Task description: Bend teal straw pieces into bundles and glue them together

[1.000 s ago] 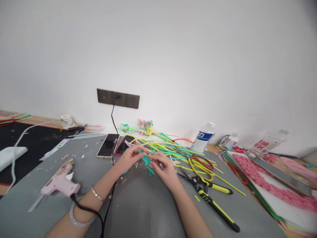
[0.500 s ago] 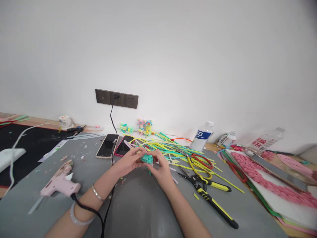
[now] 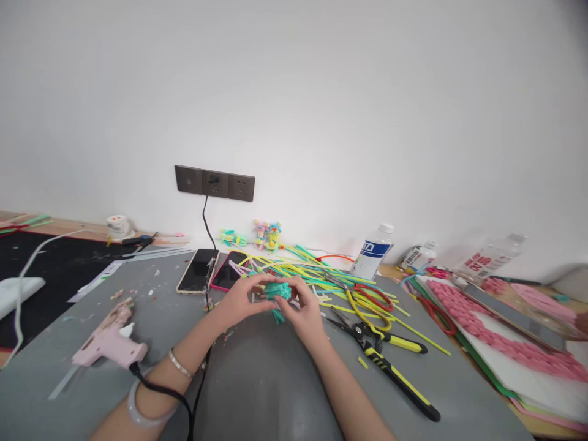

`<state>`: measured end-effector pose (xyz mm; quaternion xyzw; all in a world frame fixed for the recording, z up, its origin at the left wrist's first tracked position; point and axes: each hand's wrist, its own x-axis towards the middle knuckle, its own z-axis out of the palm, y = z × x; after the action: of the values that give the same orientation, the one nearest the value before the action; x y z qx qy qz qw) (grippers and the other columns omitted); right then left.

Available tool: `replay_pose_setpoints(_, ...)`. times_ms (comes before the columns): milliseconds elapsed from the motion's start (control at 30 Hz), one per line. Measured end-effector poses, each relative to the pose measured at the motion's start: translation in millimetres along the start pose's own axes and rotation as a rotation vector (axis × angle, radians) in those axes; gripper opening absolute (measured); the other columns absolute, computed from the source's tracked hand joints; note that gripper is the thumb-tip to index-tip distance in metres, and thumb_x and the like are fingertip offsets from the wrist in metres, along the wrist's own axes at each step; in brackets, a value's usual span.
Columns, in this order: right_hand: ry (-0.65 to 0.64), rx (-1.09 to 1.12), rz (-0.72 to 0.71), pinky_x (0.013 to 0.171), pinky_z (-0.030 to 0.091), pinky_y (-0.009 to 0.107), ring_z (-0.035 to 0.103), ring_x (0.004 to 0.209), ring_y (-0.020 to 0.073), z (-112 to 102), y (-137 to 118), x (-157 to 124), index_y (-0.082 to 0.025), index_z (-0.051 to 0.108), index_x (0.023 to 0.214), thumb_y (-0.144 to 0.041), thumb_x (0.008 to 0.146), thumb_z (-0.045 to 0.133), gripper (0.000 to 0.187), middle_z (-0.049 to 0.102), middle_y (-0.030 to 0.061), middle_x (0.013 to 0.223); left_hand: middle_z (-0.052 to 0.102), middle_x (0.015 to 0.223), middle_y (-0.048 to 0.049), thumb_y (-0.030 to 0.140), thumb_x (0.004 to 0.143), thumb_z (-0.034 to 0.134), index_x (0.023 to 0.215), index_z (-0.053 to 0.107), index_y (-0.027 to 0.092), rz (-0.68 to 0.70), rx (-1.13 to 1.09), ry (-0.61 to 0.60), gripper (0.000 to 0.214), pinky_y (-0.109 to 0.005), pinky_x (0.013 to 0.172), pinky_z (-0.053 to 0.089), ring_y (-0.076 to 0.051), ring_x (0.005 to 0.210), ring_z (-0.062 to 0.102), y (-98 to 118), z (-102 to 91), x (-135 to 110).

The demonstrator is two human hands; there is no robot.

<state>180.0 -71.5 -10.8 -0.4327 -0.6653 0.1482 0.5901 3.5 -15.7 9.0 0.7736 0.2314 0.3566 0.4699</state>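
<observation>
Both of my hands meet over the grey mat (image 3: pixel 257 380), just above its surface. My left hand (image 3: pixel 241 298) and my right hand (image 3: pixel 303 309) pinch a small bundle of teal strips (image 3: pixel 277 291) between their fingertips. The bundle is bunched up, with a few ends hanging down. A heap of yellow and green strips (image 3: pixel 321 275) lies just behind the hands. Two bracelets sit on my left wrist.
A pink glue gun (image 3: pixel 110 343) with a black cord lies at the left. Two phones (image 3: pixel 199 271) lie near the wall socket (image 3: pixel 214 183). Black-and-yellow pliers (image 3: pixel 386 367) and scissors lie at the right, with water bottles (image 3: pixel 373 252) and pink braided pieces (image 3: pixel 500 343) beyond.
The teal strips, first held loose and slanting, are now gathered into a tight bunch. Both hands have drawn closer together and lifted a little.
</observation>
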Motion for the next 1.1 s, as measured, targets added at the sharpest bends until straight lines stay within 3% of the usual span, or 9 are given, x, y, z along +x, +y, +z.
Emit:
replay_pose_setpoints(267, -0.047, -0.062, -0.084, 0.066, 0.043, 0.030, 0.050, 0.071, 0.0180, 1.8, -4.8, -2.7, -0.024, 0.066, 0.114, -0.021, 0.086, 0.068, 0.029, 0.053, 0.0007, 0.080, 0.076, 0.111, -0.0079, 0.011, 0.076, 0.067, 0.114, 0.069, 0.018, 0.096, 0.322, 0.071, 0.039, -0.031, 0.086, 0.056, -0.021, 0.095, 0.071, -8.0, 2.6, -0.4)
replay_pose_setpoints(600, -0.061, -0.045, -0.124, 0.067, 0.043, 0.031, 0.050, 0.071, 0.0189, 0.8, -8.2, -2.3, -0.026, 0.062, 0.120, -0.024, 0.087, 0.069, 0.034, 0.053, 0.0000, 0.079, 0.074, 0.118, -0.0048, 0.005, 0.075, 0.062, 0.116, 0.072, 0.024, 0.103, 0.220, 0.081, 0.046, -0.033, 0.093, 0.053, -0.023, 0.103, 0.070, -4.2, 2.0, -0.4)
replay_pose_setpoints(867, -0.067, -0.017, -0.109, 0.066, 0.042, 0.030, 0.049, 0.070, 0.0181, -0.4, -10.0, -2.9, -0.026, 0.062, 0.120, -0.031, 0.086, 0.070, 0.035, 0.054, -0.0001, 0.080, 0.072, 0.122, -0.0061, 0.012, 0.080, 0.065, 0.120, 0.069, 0.024, 0.113, 0.230, 0.068, 0.042, -0.032, 0.091, 0.053, -0.024, 0.106, 0.068, -2.8, 1.5, -2.1)
replay_pose_setpoints(1100, -0.070, 0.117, 0.046, 0.064, 0.047, 0.032, 0.056, 0.068, 0.0177, -0.8, -4.9, -7.2, -0.024, 0.066, 0.118, -0.034, 0.100, 0.045, 0.029, 0.061, 0.0047, 0.083, 0.067, 0.126, -0.0118, 0.010, 0.082, 0.060, 0.121, 0.068, 0.021, 0.218, 0.298, 0.082, 0.042, -0.033, 0.091, 0.054, -0.025, 0.115, 0.064, -1.6, 3.8, -2.3)
